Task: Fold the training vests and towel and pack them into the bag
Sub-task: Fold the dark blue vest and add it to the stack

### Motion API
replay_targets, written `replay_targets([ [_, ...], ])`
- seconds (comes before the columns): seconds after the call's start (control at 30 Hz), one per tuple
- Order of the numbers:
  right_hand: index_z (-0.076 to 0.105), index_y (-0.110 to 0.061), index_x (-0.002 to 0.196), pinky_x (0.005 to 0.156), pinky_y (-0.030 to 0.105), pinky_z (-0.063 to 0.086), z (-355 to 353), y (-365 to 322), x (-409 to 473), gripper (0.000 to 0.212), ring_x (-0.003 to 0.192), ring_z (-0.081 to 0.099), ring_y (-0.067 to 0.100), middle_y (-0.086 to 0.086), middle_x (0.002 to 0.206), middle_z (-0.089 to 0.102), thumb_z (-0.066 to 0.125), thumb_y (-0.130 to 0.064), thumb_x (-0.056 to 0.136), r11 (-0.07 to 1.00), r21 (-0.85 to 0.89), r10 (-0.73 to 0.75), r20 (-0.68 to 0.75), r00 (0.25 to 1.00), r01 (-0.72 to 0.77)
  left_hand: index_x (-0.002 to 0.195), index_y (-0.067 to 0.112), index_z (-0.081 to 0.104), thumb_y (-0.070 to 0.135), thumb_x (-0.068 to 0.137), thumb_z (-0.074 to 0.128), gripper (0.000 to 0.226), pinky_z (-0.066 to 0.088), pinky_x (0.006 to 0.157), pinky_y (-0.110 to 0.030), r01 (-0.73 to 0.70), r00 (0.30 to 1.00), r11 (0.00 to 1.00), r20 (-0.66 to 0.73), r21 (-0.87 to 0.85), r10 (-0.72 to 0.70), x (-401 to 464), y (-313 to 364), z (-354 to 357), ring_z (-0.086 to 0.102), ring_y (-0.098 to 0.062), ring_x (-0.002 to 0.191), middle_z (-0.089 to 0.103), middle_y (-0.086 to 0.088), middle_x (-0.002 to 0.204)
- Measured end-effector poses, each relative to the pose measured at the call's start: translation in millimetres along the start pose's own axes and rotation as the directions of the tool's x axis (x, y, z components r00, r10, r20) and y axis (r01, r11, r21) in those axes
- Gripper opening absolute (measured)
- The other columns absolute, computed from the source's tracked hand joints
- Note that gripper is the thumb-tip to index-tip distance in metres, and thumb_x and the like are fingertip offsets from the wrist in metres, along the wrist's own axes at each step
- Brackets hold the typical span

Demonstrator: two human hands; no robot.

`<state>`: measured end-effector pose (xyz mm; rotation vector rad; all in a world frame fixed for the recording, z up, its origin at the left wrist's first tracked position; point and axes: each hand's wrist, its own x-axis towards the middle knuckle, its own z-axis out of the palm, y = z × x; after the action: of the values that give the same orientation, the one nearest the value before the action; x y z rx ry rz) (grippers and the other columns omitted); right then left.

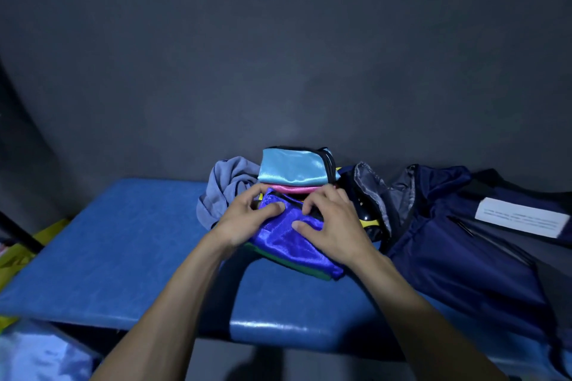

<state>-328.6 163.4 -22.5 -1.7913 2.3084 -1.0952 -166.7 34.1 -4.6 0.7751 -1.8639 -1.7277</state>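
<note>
The royal-blue vest (288, 237) is held at the middle of the blue padded table (117, 244), lying on a folded green vest (312, 272) whose edge shows beneath it on the near side. The left hand (244, 219) is laid on the vest's left end, with its fingers curled over the far edge and the thumb pressed flat on the shiny cloth, so that the cloth appears to be pinched between them. The right hand (331, 223) is set just to the right of the left hand, its fingers bent and its fingertips pressed down on the same vest; whether cloth is caught under them cannot be told. Just beyond the two hands, a folded pink vest (294, 189) is seen, and a folded light-blue vest (294, 167) with black trim is stacked on top of it. To the left of the hands and slightly beyond them, the grey towel (224, 192) is left crumpled, touching the stack. To the right of the right hand, a yellow-and-black item (370, 221) is partly seen at the mouth of the navy bag (458, 244), which is spread flat with its grey lining turned out. A white label (523, 216) is borne on the bag's far right part. A dark grey wall (278, 56) is seen behind everything.
</note>
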Motion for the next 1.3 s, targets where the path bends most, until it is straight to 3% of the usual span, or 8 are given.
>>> replay_targets([
  [0.2, 0.049, -0.031, 0.143, 0.109, 0.027, 0.044, -43, -15, -3, 0.077, 0.129, 0.054, 0.001, -0.013, 0.139, 0.058, 0.088, -0.038, 0.077, 0.867, 0.453, -0.022, 0.453, 0.891, -0.208, 0.118, 0.002, 0.063, 0.007, 0.092, 0.071, 0.028, 0.051, 0.092, -0.035, -0.249, 0.905, 0.961, 0.382, 0.118, 0.188, -22, 41, -1, 0.063, -0.02, 0.102, 0.066, -0.023, 0.112],
  [0.37, 0.068, -0.007, 0.117, 0.099, 0.047, 0.053, -74, -15, -29, 0.04, 0.103, 0.07, 0.024, 0.01, 0.113, 0.074, 0.079, -0.027, 0.084, 0.774, 0.466, -0.037, 0.71, 0.704, -0.429, 0.115, 0.007, 0.065, 0.004, 0.092, 0.071, 0.024, 0.053, 0.086, -0.03, -0.311, 0.816, 0.938, 0.548, 0.154, 0.181, -32, 58, 27, 0.065, -0.018, 0.097, 0.069, -0.013, 0.106],
  [0.63, 0.069, 0.003, 0.11, 0.088, 0.04, 0.055, -167, 1, -59, 0.024, 0.094, 0.07, 0.026, 0.015, 0.104, 0.074, 0.073, -0.013, 0.093, 0.714, 0.502, 0.171, 0.551, 0.817, -0.488, 0.121, 0.005, 0.062, 0.007, 0.092, 0.072, 0.031, 0.05, 0.095, -0.028, -0.507, 0.72, 0.855, 0.599, 0.109, 0.351, -16, 109, 108, 0.064, -0.014, 0.106, 0.069, -0.007, 0.112],
  [0.83, 0.072, -0.009, 0.104, 0.065, 0.028, 0.061, -274, 58, -69, 0.014, 0.075, 0.074, 0.019, 0.01, 0.093, 0.078, 0.072, -0.017, 0.092, 0.621, 0.635, 0.472, 0.165, 0.866, -0.46, 0.116, 0.016, 0.064, 0.029, 0.099, 0.055, 0.024, 0.051, 0.093, -0.028, -0.592, 0.791, 0.777, 0.337, 0.213, 0.51, 44, 136, 199, 0.067, -0.006, 0.095, 0.073, 0.003, 0.104],
  [0.97, 0.072, -0.007, 0.093, 0.057, 0.028, 0.056, -293, 125, -74, 0.02, 0.06, 0.069, 0.022, 0.009, 0.075, 0.075, 0.075, -0.026, 0.093, 0.574, 0.587, 0.703, 0.006, 0.712, -0.571, 0.12, 0.02, 0.064, 0.035, 0.105, 0.044, 0.029, 0.045, 0.103, -0.04, -0.613, 0.782, 0.544, 0.538, 0.573, 0.314, 80, 102, 251, 0.064, -0.021, 0.116, 0.072, -0.001, 0.118],
  [1.1, 0.07, -0.004, 0.093, 0.054, 0.029, 0.057, -276, 173, -75, 0.015, 0.055, 0.069, 0.021, 0.01, 0.069, 0.073, 0.073, -0.019, 0.093, 0.421, 0.628, 0.8, 0.082, 0.594, -0.654, 0.123, 0.033, 0.062, 0.049, 0.108, 0.027, 0.042, -0.002, 0.125, -0.051, -0.657, 0.682, 0.237, 0.698, 0.716, -0.218, 87, 82, 275, 0.036, -0.021, 0.142, 0.061, 0.003, 0.136],
  [1.2, 0.073, -0.001, 0.11, 0.086, 0.049, 0.061, -256, 191, -71, 0.023, 0.074, 0.07, 0.027, 0.017, 0.098, 0.076, 0.072, -0.015, 0.093, 0.233, 0.721, 0.802, 0.236, 0.549, -0.652, 0.097, 0.029, 0.068, 0.042, 0.1, 0.048, 0.024, -0.011, 0.125, -0.046, -0.687, 0.613, 0.281, 0.742, 0.671, -0.271, 84, 82, 270, 0.048, -0.01, 0.117, 0.068, 0.009, 0.099],
  [1.3, 0.071, 0.002, 0.118, 0.086, 0.051, 0.059, -235, 203, -70, 0.029, 0.082, 0.073, 0.027, 0.02, 0.112, 0.074, 0.069, -0.015, 0.095, 0.176, 0.776, 0.787, 0.259, 0.56, -0.606, 0.088, 0.033, 0.069, 0.043, 0.095, 0.061, 0.014, 0.004, 0.122, -0.035, -0.681, 0.561, 0.347, 0.764, 0.645, -0.319, 84, 89, 264, 0.053, -0.003, 0.104, 0.067, 0.017, 0.089],
])
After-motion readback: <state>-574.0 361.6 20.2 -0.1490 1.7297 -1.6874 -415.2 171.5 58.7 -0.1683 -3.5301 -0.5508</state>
